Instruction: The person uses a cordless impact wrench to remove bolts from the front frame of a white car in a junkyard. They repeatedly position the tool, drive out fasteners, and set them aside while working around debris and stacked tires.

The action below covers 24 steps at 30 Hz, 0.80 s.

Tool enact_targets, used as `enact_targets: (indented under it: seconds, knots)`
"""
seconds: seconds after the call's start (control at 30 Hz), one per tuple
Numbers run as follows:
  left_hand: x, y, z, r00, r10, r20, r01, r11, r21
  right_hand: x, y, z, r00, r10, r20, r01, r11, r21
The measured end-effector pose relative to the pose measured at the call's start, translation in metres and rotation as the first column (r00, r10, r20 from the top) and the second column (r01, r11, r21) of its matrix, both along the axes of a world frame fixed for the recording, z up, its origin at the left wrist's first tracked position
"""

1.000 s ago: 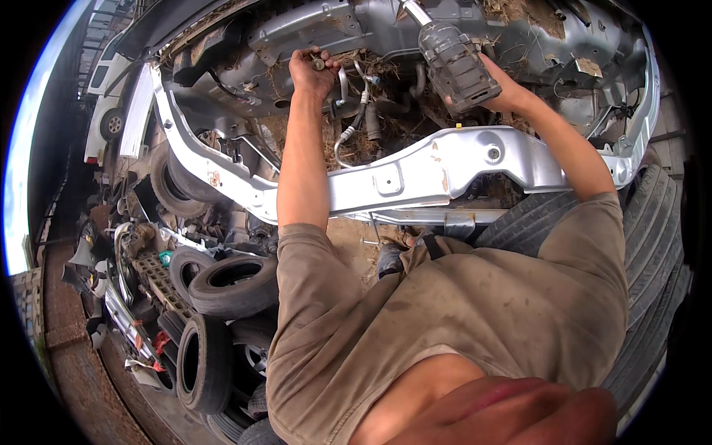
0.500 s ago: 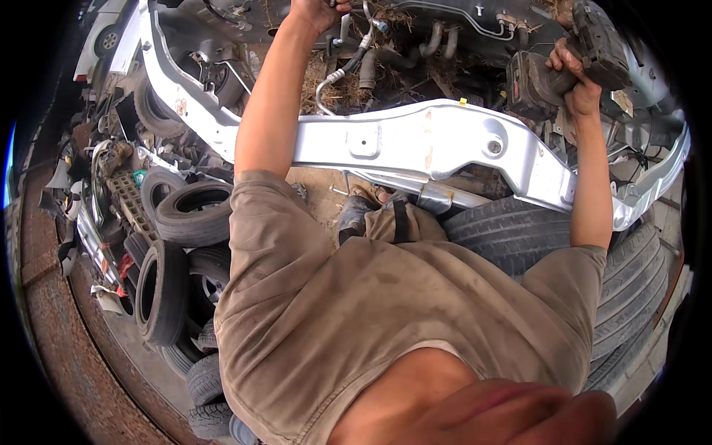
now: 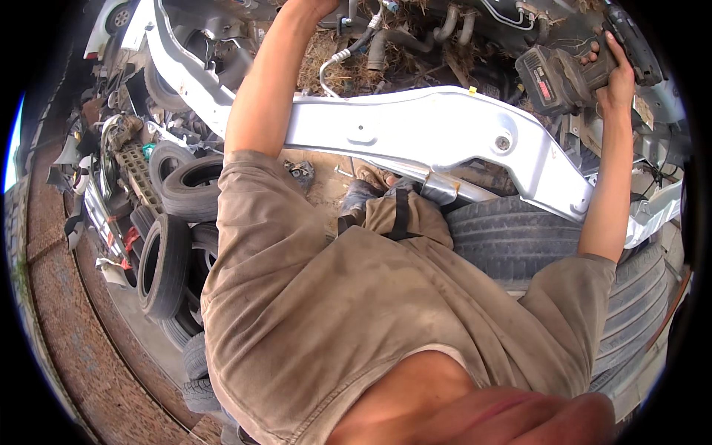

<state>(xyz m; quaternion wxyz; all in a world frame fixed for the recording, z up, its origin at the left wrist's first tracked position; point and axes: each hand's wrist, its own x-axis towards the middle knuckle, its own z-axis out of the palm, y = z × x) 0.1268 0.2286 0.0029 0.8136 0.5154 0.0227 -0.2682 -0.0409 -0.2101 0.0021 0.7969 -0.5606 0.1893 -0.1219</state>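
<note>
My right hand (image 3: 618, 78) is wrapped round the handle of a dark, grimy cordless impact wrench (image 3: 555, 80) at the upper right. Its chunky battery sticks out to the left of the hand, and the tool's body lies on the far side. At the top edge, my left hand (image 3: 314, 6) is mostly cut off, so its fingers are out of sight. Between my arms stretches a silver car front crossmember (image 3: 400, 122), with my left forearm passing over it. Hoses and a metal pipe (image 3: 337, 58) lie beyond it among dry straw.
Several loose tyres (image 3: 163, 263) are piled at the left, beside scattered car parts (image 3: 133, 163). Large tyres (image 3: 512, 237) lie below the crossmember at the right. A rusty, brownish strip (image 3: 67, 334) runs along the far left.
My right hand has moved right with the impact wrench, which has turned. My left hand has slid farther out past the top edge. The view has shifted slightly.
</note>
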Motion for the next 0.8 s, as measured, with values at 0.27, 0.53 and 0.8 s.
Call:
enact_targets:
  seconds: [0.27,0.53,0.8]
  knots:
    - [-0.01,-0.013,-0.006,0.994,0.107,-0.022,-0.104,0.989,0.106,-0.011,0.034,0.035,0.994,-0.094,-0.05,0.092,0.995,-0.032]
    - [0.017,0.01,-0.029,0.992,-0.105,-0.068,0.11,0.991,0.081,-0.006,0.02,0.018,1.0,-0.027,-0.017,0.026,0.999,-0.024]
    - [-0.004,-0.009,-0.014,1.0,-0.015,-0.007,0.015,0.992,0.121,0.0,-0.002,-0.003,1.0,0.005,0.01,-0.005,1.0,0.005]
